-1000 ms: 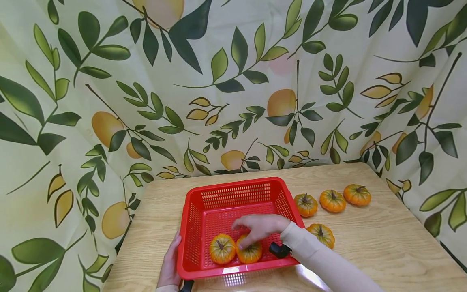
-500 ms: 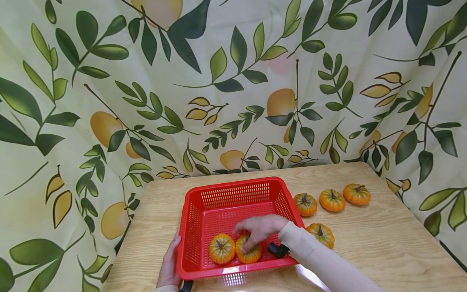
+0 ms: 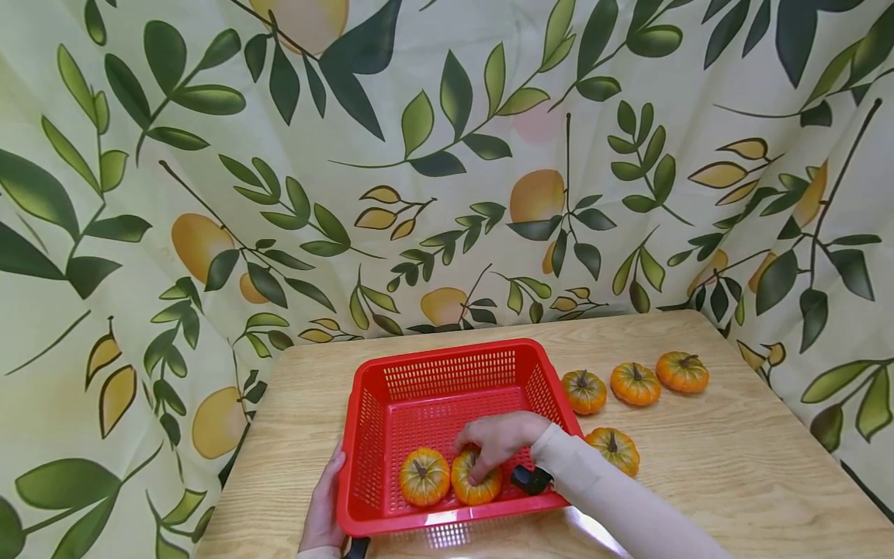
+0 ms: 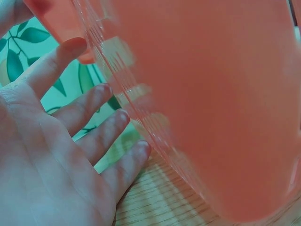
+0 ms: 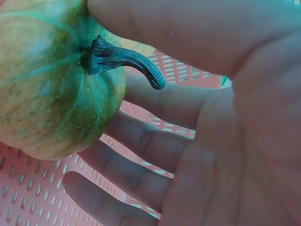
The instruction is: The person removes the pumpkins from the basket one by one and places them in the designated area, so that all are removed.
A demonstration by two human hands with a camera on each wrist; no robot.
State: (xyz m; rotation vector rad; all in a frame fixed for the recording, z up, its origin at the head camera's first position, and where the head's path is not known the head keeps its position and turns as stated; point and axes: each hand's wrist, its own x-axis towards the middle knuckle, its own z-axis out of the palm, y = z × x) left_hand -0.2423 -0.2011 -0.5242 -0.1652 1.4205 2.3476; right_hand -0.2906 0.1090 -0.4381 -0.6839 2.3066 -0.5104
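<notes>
A red plastic basket (image 3: pixel 447 396) with slotted walls stands on the wooden table, and two small orange pumpkins lie at its near side. My right hand (image 3: pixel 501 436) reaches in over the right rim and grips the right-hand pumpkin (image 3: pixel 482 491), thumb on the near side and fingers round the far side. In the right wrist view that pumpkin (image 5: pixel 47 84) shows its dark curved stem (image 5: pixel 127 61) towards the palm. The other pumpkin (image 3: pixel 424 477) sits close on its left. Against the basket's left outer wall, my left hand (image 3: pixel 324 497) rests with straight, spread fingers (image 4: pixel 89 108).
Several more pumpkins lie on the table to the right of the basket: one near the wall (image 3: pixel 583 391), others farther right, and one pumpkin (image 3: pixel 615 450) partly behind my right sleeve (image 3: pixel 615 497). A leaf-patterned cloth (image 3: pixel 475 233) hangs behind the table (image 3: pixel 698 466).
My right hand's fingers and thumb have closed in on the right-hand pumpkin inside the basket. The left hand, the basket and the other pumpkins stay where they were.
</notes>
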